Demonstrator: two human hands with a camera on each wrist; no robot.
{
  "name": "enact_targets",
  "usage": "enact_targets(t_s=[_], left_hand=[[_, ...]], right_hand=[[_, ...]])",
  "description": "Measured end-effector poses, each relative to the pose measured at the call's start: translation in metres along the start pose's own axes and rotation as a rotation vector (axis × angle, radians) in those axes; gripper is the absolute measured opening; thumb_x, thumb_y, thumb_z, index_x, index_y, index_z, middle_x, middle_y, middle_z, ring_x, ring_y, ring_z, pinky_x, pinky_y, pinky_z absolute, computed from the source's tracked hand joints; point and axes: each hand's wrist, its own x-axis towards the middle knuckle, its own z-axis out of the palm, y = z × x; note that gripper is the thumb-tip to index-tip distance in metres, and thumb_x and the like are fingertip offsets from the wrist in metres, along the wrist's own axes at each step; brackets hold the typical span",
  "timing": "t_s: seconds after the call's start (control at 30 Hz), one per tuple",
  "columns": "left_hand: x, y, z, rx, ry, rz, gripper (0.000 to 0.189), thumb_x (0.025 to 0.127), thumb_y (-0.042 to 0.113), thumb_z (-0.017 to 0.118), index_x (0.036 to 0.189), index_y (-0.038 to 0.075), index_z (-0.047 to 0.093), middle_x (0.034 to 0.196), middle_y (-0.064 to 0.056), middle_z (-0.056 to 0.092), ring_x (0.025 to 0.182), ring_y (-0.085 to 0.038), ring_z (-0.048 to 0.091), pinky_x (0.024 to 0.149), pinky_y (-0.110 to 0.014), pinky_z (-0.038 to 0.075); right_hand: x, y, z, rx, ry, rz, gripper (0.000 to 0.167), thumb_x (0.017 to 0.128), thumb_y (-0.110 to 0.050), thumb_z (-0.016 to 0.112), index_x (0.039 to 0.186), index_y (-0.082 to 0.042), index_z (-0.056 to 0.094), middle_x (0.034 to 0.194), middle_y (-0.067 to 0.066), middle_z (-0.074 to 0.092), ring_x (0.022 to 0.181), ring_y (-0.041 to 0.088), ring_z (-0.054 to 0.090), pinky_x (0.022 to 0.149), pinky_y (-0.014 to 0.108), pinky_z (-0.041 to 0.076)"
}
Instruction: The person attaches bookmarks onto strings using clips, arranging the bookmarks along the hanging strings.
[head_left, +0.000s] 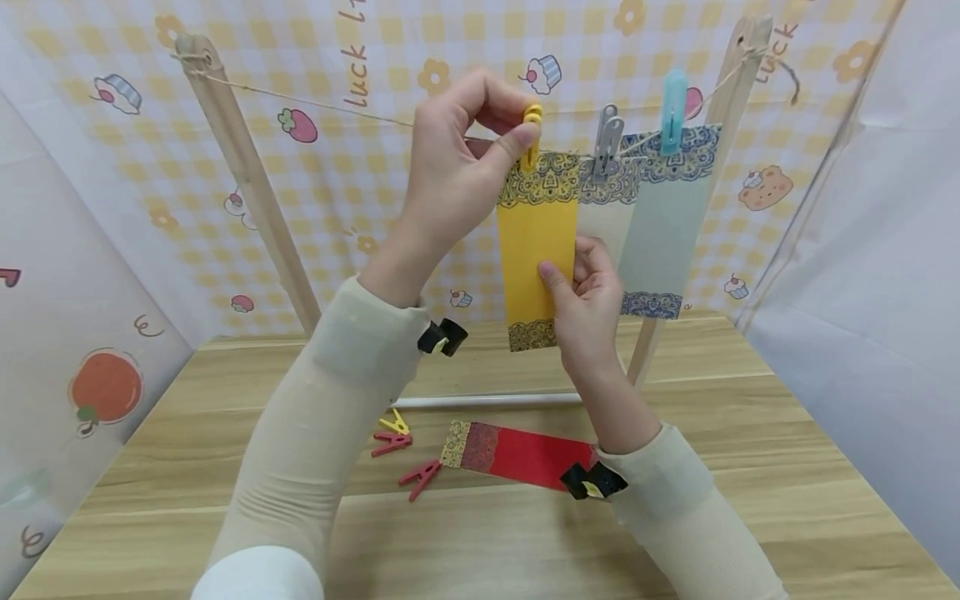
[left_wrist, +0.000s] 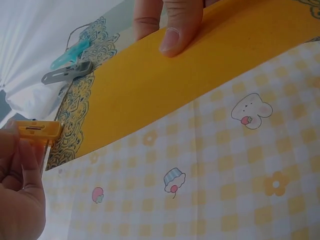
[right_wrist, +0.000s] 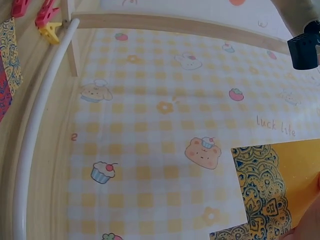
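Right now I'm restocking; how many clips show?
6: yellow clip in left grip; grey clip and teal clip on string; second yellow clip and two red clips on table. Arms may hide more.

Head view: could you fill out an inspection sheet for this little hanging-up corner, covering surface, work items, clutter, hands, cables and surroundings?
Surface: pale wood-grain tabletop.
Job's things: yellow card with a yellow clothespin at its top edge; beside it, a cream card under a gray clothespin and a blue-gray card under a teal clothespin, along a string.
Clutter: red card, two red clothespins and a loose yellow clothespin on the tabletop.
Hands: left hand pinches the clothespin on the yellow card; right hand holds that card's side edge.
Cables: nothing seen.
Surroundings: wooden posts, yellow-checked backdrop with cartoon prints.
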Motion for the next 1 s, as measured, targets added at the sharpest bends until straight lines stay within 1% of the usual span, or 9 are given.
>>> enact_targets(t_s=[0.13,0.3,0.4,0.6,0.67,0.77,0.9,0.97,1.0], left_hand=[[-0.002,0.0004,0.001,0.016,-0.004,-0.006,0.006,0.087,-0.002,0.072,0.09,-0.003,0.067,0.084,-0.005,0.066,0.075,-0.016,0.06,0.064,-0.023,0.056],[-0.004,-0.0006,-0.0001,0.052,-0.005,0.02,0.007,0.088,-0.002,0.071,0.093,-0.005,0.066,0.083,-0.003,0.066,0.074,-0.016,0.06,0.062,-0.025,0.056],[-0.0044,-0.0002,-0.0004,0.061,-0.004,0.003,0.009,0.088,-0.002,0.071,0.094,-0.006,0.066,0.083,-0.002,0.065,0.074,-0.015,0.059,0.062,-0.024,0.055],[-0.0041,0.001,0.0003,0.063,0.006,-0.068,0.009,0.088,-0.001,0.072,0.095,-0.004,0.066,0.085,-0.002,0.065,0.076,-0.013,0.058,0.063,-0.021,0.054],[-0.0044,0.0009,0.0002,0.067,0.009,-0.068,0.009,0.088,-0.001,0.071,0.095,-0.004,0.067,0.085,-0.002,0.065,0.076,-0.013,0.058,0.062,-0.021,0.054],[-0.0053,0.0002,-0.0001,0.077,0.006,-0.04,0.009,0.088,-0.001,0.071,0.096,-0.005,0.066,0.084,-0.001,0.064,0.075,-0.013,0.058,0.061,-0.022,0.053],[-0.006,0.0004,0.0,0.086,-0.002,-0.036,0.01,0.088,-0.001,0.071,0.096,-0.005,0.066,0.084,-0.001,0.065,0.076,-0.014,0.058,0.061,-0.021,0.053],[-0.006,0.0011,-0.0001,0.089,-0.009,-0.06,0.01,0.088,-0.001,0.072,0.096,-0.004,0.067,0.085,-0.001,0.064,0.077,-0.014,0.058,0.062,-0.02,0.052],[-0.0061,0.0012,-0.0003,0.093,-0.016,-0.054,0.01,0.088,-0.001,0.072,0.096,-0.005,0.066,0.086,-0.003,0.065,0.077,-0.014,0.058,0.065,-0.021,0.053]], right_hand=[[-0.0002,0.0009,0.0002,0.013,-0.006,-0.011,0.022,0.091,0.004,0.064,0.111,-0.006,0.061,0.107,0.007,0.073,0.086,0.013,0.072,0.072,0.028,0.061],[-0.0003,0.0026,0.0001,0.021,-0.017,-0.017,0.022,0.091,0.003,0.065,0.111,-0.007,0.062,0.103,0.002,0.074,0.086,0.012,0.072,0.072,0.027,0.061],[-0.0003,0.0039,-0.0003,0.025,-0.023,-0.019,0.022,0.091,0.003,0.065,0.111,-0.006,0.062,0.102,0.0,0.074,0.086,0.012,0.072,0.072,0.027,0.061],[-0.0012,0.0039,-0.0003,0.006,-0.031,-0.016,0.023,0.091,0.003,0.065,0.112,-0.006,0.061,0.104,0.003,0.074,0.086,0.012,0.072,0.073,0.028,0.061],[-0.0016,0.004,0.0,0.007,-0.036,-0.016,0.024,0.091,0.003,0.065,0.113,-0.006,0.061,0.105,0.004,0.074,0.087,0.013,0.072,0.073,0.028,0.061],[-0.0022,0.0046,0.0004,0.016,-0.042,-0.018,0.023,0.091,0.003,0.065,0.113,-0.005,0.061,0.104,0.003,0.074,0.087,0.013,0.072,0.073,0.029,0.061],[-0.0024,0.0064,0.001,0.026,-0.04,-0.014,0.022,0.092,0.004,0.064,0.111,-0.005,0.061,0.103,0.002,0.074,0.087,0.013,0.072,0.073,0.029,0.061],[-0.0023,0.0073,0.0012,0.025,-0.04,-0.007,0.021,0.092,0.004,0.063,0.111,-0.005,0.061,0.104,0.003,0.073,0.088,0.013,0.072,0.073,0.028,0.061],[-0.0022,0.0076,0.0013,0.022,-0.04,-0.005,0.021,0.092,0.004,0.063,0.111,-0.005,0.061,0.104,0.004,0.073,0.088,0.013,0.072,0.074,0.028,0.061]])
